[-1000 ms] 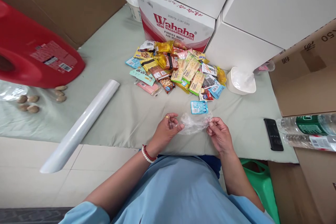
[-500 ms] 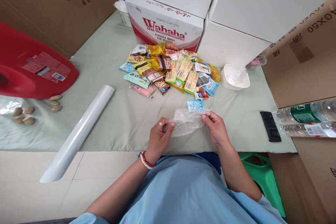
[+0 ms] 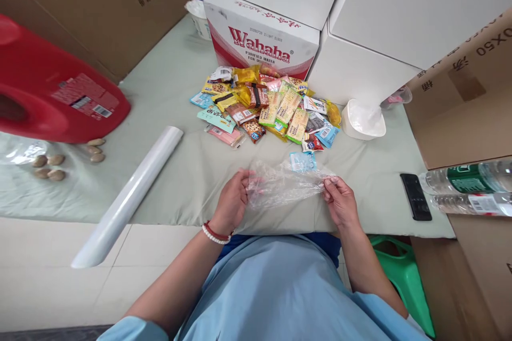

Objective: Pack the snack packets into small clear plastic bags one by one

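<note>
A piece of crinkled clear plastic film (image 3: pixel 280 186) is stretched between my hands just above the front of the table. Whether it is a bag or a cover I cannot tell. My left hand (image 3: pixel 232 200) is closed on its left end, with fingertips partly seen through the film. At the right end, my right hand (image 3: pixel 340 200) pinches the gathered edge between thumb and fingers. A small light-blue packet (image 3: pixel 303 161) lies just beyond the film, partly covered by it. Farther back is a heap of wrapped snacks (image 3: pixel 276 106).
A white bowl (image 3: pixel 364 130) holding clear plastic stands right of the snacks. Leftward lie a long white roll (image 3: pixel 132 192) and a big red jug (image 3: pixel 60 90). A phone (image 3: pixel 416 197) and plastic bottles (image 3: pixel 472 178) lie right. Behind stands a Wahaha carton (image 3: pixel 260 37).
My hands have moved apart, the left one leftward and the right one rightward. The bunched film between them is now spread wider. The view has shifted slightly.
</note>
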### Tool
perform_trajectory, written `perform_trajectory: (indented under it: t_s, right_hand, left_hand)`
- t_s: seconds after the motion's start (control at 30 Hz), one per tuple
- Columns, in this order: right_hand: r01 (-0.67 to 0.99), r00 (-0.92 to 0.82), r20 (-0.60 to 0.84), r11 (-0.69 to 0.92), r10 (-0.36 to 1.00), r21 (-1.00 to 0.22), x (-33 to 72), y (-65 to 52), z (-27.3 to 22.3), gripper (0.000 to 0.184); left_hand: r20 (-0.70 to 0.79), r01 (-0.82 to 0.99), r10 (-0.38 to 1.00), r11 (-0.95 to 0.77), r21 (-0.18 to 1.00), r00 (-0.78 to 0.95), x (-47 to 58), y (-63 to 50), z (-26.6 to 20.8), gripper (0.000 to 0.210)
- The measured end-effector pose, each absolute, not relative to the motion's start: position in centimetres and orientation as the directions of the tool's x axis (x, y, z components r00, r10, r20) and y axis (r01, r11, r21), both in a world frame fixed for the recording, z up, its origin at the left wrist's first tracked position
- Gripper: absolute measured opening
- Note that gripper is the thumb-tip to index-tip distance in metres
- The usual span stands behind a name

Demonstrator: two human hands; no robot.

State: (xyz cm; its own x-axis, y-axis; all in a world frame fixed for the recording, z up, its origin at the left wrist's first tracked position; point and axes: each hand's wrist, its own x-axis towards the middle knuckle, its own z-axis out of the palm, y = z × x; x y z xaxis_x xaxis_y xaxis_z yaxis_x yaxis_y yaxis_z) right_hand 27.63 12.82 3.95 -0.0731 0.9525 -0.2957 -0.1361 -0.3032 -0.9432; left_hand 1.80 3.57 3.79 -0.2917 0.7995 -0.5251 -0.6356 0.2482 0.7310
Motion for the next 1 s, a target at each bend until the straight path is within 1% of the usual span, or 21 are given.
perform_trajectory:
  t_s: [0.1, 0.13, 0.2, 0.27, 0.3, 0.33, 0.37, 0.4, 0.43, 0.47, 0.5, 0.53, 0.57, 0.67, 0.77, 0.83, 0.9, 1.0]
  right_hand:
    - [-0.072, -0.08, -0.25, -0.256, 0.965, -0.964, 28.0, 13.2, 3.4, 0.036]
    - [-0.019, -0.097, -0.235, -0.238, 0.967, -0.971, 28.1, 13.5, 3.4, 0.036]
    - [0.147, -0.119, -0.181, -0.163, 0.976, -0.976, 28.2, 13.9, 3.7, 0.036]
    - [0.34, -0.129, -0.045, 0.002, 0.991, -0.94, 27.8, 14.0, 4.8, 0.04]
    - [0.411, -0.172, 0.04, 0.109, 0.984, -0.905, 27.4, 14.0, 5.5, 0.046]
    - [0.443, -0.257, 0.114, 0.222, 0.96, -0.869, 26.8, 13.8, 6.3, 0.053]
    - [0.43, -0.389, 0.157, 0.329, 0.908, -0.841, 26.0, 13.6, 7.1, 0.059]
    - [0.377, -0.545, 0.166, 0.418, 0.822, -0.827, 25.1, 13.4, 7.8, 0.061]
    - [0.301, -0.689, 0.162, 0.482, 0.707, -0.823, 24.2, 13.1, 8.4, 0.059]
    - [0.224, -0.792, 0.159, 0.524, 0.59, -0.822, 23.3, 13.0, 8.8, 0.051]
    - [0.164, -0.847, 0.169, 0.55, 0.504, -0.819, 22.6, 12.9, 9.0, 0.041]
    - [0.13, -0.866, 0.185, 0.566, 0.464, -0.814, 22.2, 12.9, 9.1, 0.031]
    - [0.116, -0.86, 0.205, 0.572, 0.467, -0.812, 22.0, 13.0, 9.1, 0.025]
    - [0.137, -0.77, 0.245, 0.528, 0.589, -0.838, 23.5, 13.6, 8.4, 0.024]
    - [0.18, -0.674, 0.229, 0.456, 0.703, -0.872, 26.4, 13.8, 7.2, 0.019]
    - [0.237, -0.63, 0.186, 0.415, 0.754, -0.878, 28.4, 13.4, 6.1, 0.017]
    - [0.322, -0.606, 0.116, 0.376, 0.787, -0.869, 29.9, 12.8, 5.0, 0.016]
    - [0.445, -0.613, -0.029, 0.315, 0.79, -0.838, 31.4, 12.3, 3.9, 0.017]
  left_hand:
    - [-0.532, -0.529, 0.819, 0.361, 0.768, -0.214, 2.1, 3.8, 3.6, 0.047]
    - [-0.528, -0.502, 0.827, 0.379, 0.777, -0.193, 2.3, 3.8, 3.5, 0.049]
    - [-0.512, -0.451, 0.836, 0.387, 0.804, -0.197, 2.7, 3.7, 3.5, 0.049]
    - [-0.451, -0.376, 0.854, 0.341, 0.861, -0.258, 3.2, 3.6, 3.6, 0.044]
    - [-0.408, -0.332, 0.866, 0.309, 0.891, -0.289, 3.5, 3.5, 3.7, 0.04]
    - [-0.367, -0.291, 0.878, 0.28, 0.915, -0.308, 3.7, 3.5, 3.9, 0.036]
    - [-0.33, -0.254, 0.89, 0.256, 0.933, -0.314, 4.0, 3.5, 4.1, 0.032]
    - [-0.298, -0.225, 0.903, 0.235, 0.945, -0.309, 4.1, 3.4, 4.3, 0.03]
    - [-0.269, -0.205, 0.914, 0.213, 0.955, -0.303, 4.3, 3.5, 4.5, 0.029]
    - [-0.237, -0.194, 0.921, 0.184, 0.964, -0.308, 4.3, 3.5, 4.7, 0.029]
    - [-0.207, -0.196, 0.922, 0.148, 0.969, -0.329, 4.2, 3.5, 4.8, 0.03]
    - [-0.186, -0.215, 0.912, 0.112, 0.97, -0.365, 3.9, 3.6, 4.8, 0.031]
    - [-0.184, -0.252, 0.893, 0.082, 0.964, -0.411, 3.5, 3.6, 4.8, 0.034]
    - [-0.267, -0.395, 0.791, 0.035, 0.918, -0.55, 1.6, 3.4, 4.4, 0.042]
    - [-0.34, -0.444, 0.67, 0.018, 0.896, -0.659, -0.4, 2.6, 3.6, 0.044]
    - [-0.356, -0.441, 0.617, 0.017, 0.897, -0.701, -1.2, 1.9, 3.1, 0.045]
    - [-0.361, -0.433, 0.6, 0.027, 0.901, -0.714, -1.5, 1.3, 2.8, 0.047]
    - [-0.368, -0.395, 0.601, 0.095, 0.914, -0.709, -1.5, 0.7, 2.6, 0.051]
